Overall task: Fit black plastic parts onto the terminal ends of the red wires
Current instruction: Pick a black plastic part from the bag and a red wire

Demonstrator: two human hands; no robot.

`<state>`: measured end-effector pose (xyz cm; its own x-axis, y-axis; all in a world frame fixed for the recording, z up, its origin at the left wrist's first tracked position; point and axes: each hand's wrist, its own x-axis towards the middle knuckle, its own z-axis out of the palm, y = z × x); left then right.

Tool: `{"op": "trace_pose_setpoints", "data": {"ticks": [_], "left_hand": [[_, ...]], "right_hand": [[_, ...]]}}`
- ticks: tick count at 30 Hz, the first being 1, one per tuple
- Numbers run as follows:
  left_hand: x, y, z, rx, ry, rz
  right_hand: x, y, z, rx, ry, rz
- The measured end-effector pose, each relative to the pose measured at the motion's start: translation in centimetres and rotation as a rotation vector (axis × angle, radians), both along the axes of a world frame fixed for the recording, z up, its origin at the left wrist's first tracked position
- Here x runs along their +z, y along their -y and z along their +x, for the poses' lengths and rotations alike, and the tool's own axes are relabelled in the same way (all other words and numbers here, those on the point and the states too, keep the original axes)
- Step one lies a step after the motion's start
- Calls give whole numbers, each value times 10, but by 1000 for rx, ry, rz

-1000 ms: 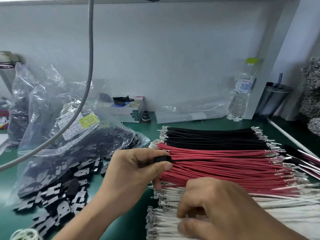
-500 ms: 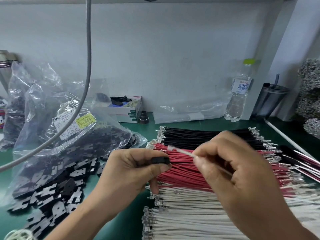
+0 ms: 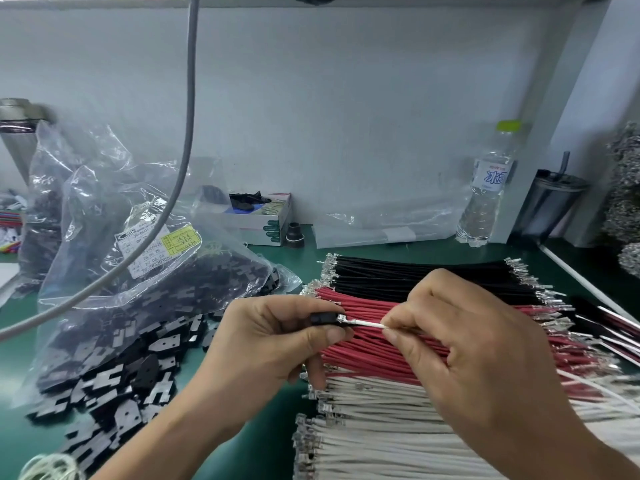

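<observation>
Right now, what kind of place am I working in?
Most likely a wire-harness assembly bench in a small factory. Sorted stacks of cut wires with metal terminals cover the green table, and a clear bag spills identical black plastic parts beside them.

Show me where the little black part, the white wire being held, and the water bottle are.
black part [image 3: 322,319]: head view, its side between thumb and forefinger.
white wire [image 3: 370,324]: head view, its bare stretch between the hands.
water bottle [image 3: 486,188]: head view, its label.
</observation>
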<state>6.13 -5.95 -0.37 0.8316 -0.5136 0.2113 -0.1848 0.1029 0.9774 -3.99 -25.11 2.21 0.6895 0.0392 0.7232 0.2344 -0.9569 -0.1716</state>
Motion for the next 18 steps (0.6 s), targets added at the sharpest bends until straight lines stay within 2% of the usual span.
{"op": "trace_pose_setpoints", "data": {"ticks": [3,8,10,13,14,18], "left_hand": [[1,-3,2,-11,17,11],[4,-9,3,-68,23,30],[5,-8,2,-80,38,49],[6,-7,2,-53,112,88],[6,-7,2,-53,128,90],[7,-10,0,-62,108,67]], "right_hand": [[-2,0,1,60,-44,83],[-6,5,7,217,-153,355],[-6,6,8,190,-121,324],[-6,2,9,94,-6,75],[-8,2,9,93,14,48],[-14,1,8,205,-66,297]]}}
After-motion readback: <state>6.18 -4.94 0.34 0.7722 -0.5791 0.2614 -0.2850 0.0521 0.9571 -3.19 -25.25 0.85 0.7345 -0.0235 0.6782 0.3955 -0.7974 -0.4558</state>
